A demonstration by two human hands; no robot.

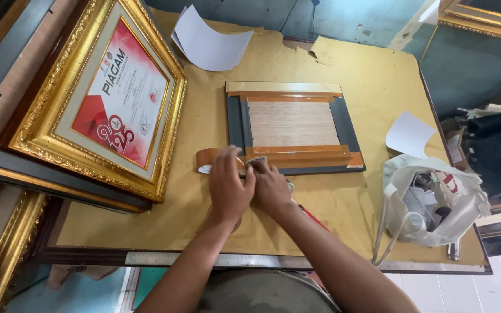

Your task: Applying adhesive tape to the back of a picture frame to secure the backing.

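Left hand (227,188) fingers closed on brown tape roll (207,159); right hand (271,188) presses strip flat on frame back (294,124), mid-tabletop (372,75). Tape looks light, sticky, creases easily; grip roll rim

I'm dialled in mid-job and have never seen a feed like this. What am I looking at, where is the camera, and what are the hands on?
There is no machine here. One camera on the person's head looks down at their own two bare hands. The left hand lies over a roll of brown tape. The right hand presses at the lower left corner of a dark picture frame, which lies face down with a wooden backing and brown tape strips along its top and bottom edges. The table has a tan cover. On it also: a gold-framed certificate leaning at left, curled white paper behind, a white bag at right, and a metal ruler along the near edge.
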